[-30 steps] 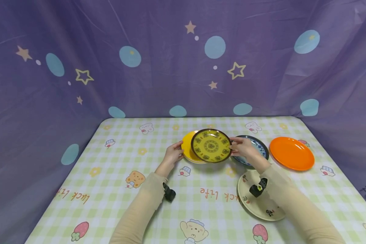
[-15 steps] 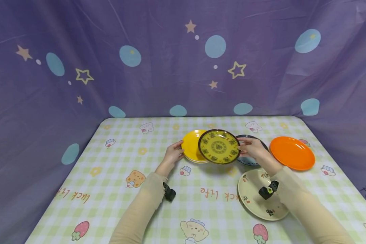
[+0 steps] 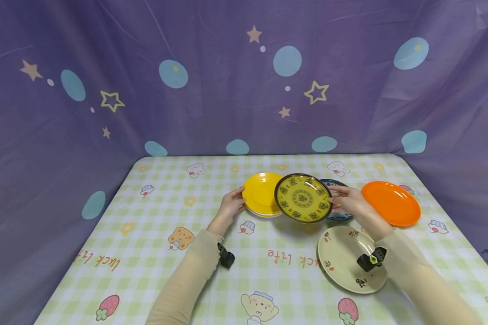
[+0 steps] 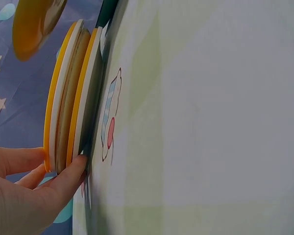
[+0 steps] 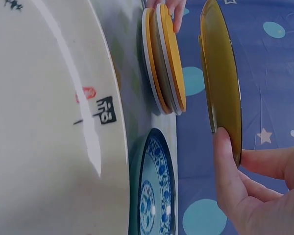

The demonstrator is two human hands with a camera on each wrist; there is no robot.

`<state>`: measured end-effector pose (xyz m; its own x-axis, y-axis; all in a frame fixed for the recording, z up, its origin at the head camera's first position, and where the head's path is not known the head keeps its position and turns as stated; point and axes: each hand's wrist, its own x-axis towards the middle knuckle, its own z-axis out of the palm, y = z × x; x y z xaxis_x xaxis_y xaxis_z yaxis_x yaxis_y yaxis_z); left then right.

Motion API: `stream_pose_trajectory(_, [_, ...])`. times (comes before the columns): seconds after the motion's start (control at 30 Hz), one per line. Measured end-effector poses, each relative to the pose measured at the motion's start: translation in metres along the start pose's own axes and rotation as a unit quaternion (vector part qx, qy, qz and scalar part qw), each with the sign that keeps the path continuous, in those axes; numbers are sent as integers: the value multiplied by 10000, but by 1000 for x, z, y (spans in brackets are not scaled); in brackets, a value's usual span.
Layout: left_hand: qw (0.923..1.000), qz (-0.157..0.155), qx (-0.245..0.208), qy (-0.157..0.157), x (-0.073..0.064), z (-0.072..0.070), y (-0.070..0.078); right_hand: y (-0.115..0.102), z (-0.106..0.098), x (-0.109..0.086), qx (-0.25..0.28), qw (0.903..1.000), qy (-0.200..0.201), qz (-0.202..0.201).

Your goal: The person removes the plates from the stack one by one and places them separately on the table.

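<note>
My right hand [image 3: 348, 203] pinches the right rim of a patterned olive-yellow plate [image 3: 302, 198] with a dark brown edge. That plate is held tilted in the air, partly over a stack of plates [image 3: 260, 194] topped by a plain yellow one. Seen from the right wrist, the lifted plate [image 5: 220, 73] is apart from the stack [image 5: 161, 58]. At the stack's left edge, my left hand [image 3: 230, 204] grips the rims; in the left wrist view the fingers [image 4: 24, 159] are at the top plate and the lowest rim. Behind my right hand, a blue-patterned plate [image 3: 339, 215] is partly hidden.
An orange plate [image 3: 390, 204] lies at the right of the checked tablecloth [image 3: 154, 280]. Under my right forearm sits a large cream plate [image 3: 341, 266] with dark and red markings. A purple curtain [image 3: 227, 117] hangs behind the table.
My right hand has moved right with the patterned plate, uncovering more of the plain yellow plate on the stack. The left hand has stayed at the stack's edge.
</note>
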<state>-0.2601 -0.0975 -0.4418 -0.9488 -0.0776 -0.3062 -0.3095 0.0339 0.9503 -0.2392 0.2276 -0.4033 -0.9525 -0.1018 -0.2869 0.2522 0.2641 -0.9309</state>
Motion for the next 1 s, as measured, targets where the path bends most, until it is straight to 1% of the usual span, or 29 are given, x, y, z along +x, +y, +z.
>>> stream_pose_trajectory(0.1, [10000,2,19,-7,0,-1,0,-4,-3,-8,-151,9999,48,2])
stream_pose_trajectory(0.13, [10000,-2,24,-10,0,-1,0,-8,-2,-14,-258,9996,70,28])
stream_pose_trajectory(0.23, [10000,2,49,-14,0,-1,0,-11,-5,-22,-297,9995,71,39])
stream_pose_trajectory(0.37, [10000,10,60,-14,-2,-2,1,-6,-14,-25,-333,9994,110,33])
stream_pose_trajectory(0.4, [10000,9,57,-20,-2,-1,1,7,-21,-19,-120,9998,-10,-134])
stream_pose_trajectory(0.53, [10000,3,52,-33,-4,-1,3,18,-33,-19,-194,9997,22,-130])
stream_pose_trajectory(0.57, [10000,21,64,-46,-5,-1,4,27,-38,-16,-140,9998,39,-127])
stream_pose_trajectory(0.6, [10000,26,71,-56,-5,-1,4,40,-45,-8,-98,9998,68,-146])
stream_pose_trajectory(0.63, [9999,39,76,-61,-5,-1,5,44,-49,-6,-368,9990,234,-24])
stream_pose_trajectory(0.67, [9999,40,65,-65,-5,-1,5,52,-55,-3,-321,9992,241,31])
stream_pose_trajectory(0.7, [9999,52,70,-71,-5,-2,4,54,-57,-4,-345,9991,243,13])
stream_pose_trajectory(0.77, [9999,57,81,-79,-4,-2,3,54,-61,-11,-443,9987,269,-21])
stream_pose_trajectory(0.8, [9999,47,87,-70,-3,-2,3,48,-60,-18,-513,9983,266,-37])
stream_pose_trajectory(0.87, [9999,46,92,-45,-3,-2,1,29,-56,-39,-412,9990,148,-39])
stream_pose_trajectory(0.9, [9999,60,98,-44,-3,-2,0,26,-57,-44,-424,9990,128,-104])
stream_pose_trajectory(0.97, [9999,100,82,-60,-2,-2,-1,37,-67,-41,-294,9994,90,-166])
stream_pose_trajectory(1.0, [9999,100,71,-59,-2,-1,-1,45,-73,-38,-195,9997,112,-136])
